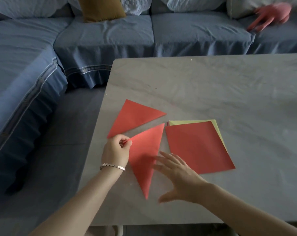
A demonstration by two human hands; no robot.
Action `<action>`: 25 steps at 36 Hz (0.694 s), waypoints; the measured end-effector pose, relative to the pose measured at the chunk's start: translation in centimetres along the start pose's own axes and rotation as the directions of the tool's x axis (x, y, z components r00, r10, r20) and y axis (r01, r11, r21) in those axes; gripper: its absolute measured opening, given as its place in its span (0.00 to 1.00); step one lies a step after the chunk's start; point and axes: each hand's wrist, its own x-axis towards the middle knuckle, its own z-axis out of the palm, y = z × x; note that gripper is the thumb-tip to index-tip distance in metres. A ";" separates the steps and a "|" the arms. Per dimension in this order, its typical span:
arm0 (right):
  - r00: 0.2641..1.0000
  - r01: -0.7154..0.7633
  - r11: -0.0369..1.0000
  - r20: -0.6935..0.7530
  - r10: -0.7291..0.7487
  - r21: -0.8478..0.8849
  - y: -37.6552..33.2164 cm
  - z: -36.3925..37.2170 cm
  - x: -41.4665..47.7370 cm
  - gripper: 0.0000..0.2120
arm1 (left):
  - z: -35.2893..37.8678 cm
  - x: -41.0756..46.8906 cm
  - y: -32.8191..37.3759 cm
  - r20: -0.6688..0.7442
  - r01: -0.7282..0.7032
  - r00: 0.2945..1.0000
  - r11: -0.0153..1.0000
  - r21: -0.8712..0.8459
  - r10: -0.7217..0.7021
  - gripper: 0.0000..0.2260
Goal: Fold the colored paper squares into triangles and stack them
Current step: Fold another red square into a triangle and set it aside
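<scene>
Pinching the left corner of the near red triangle (pixel 145 155): left hand (pixel 116 149), thumb and forefinger clamped on the paper, bracelet (pixel 112 166) on the wrist. Right hand (pixel 176 174) has its fingers straight and spread, tips at that triangle's right edge; too blurred to tell whether they touch. Far red triangle (pixel 134 118) lies flat just beyond, apart from the near one. Red square (pixel 197 147) sits unfolded to the right, on a yellow-green sheet (pixel 192 122). All on the grey table (pixel 212 86). Blue sofa (pixel 101 34) behind, with a mustard cushion (pixel 100 9).
</scene>
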 end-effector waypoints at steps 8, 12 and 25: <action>0.875 -0.337 0.923 -0.299 0.380 0.185 5.3 -2.4 -3.1 0.16 | -2.3 7.3 6.2 -0.053 -0.290 0.953 0.949 0.126 0.298 0.08; 0.805 -0.466 0.858 -0.300 0.512 0.214 6.8 -2.7 -4.2 0.17 | -1.1 9.1 7.3 -0.066 -0.268 0.952 0.919 0.289 0.298 0.24; 0.614 -0.719 0.651 -0.216 0.759 0.242 8.5 -3.1 -5.3 0.28 | 7.6 -3.5 8.3 0.437 0.292 0.867 0.955 -0.057 -0.239 0.28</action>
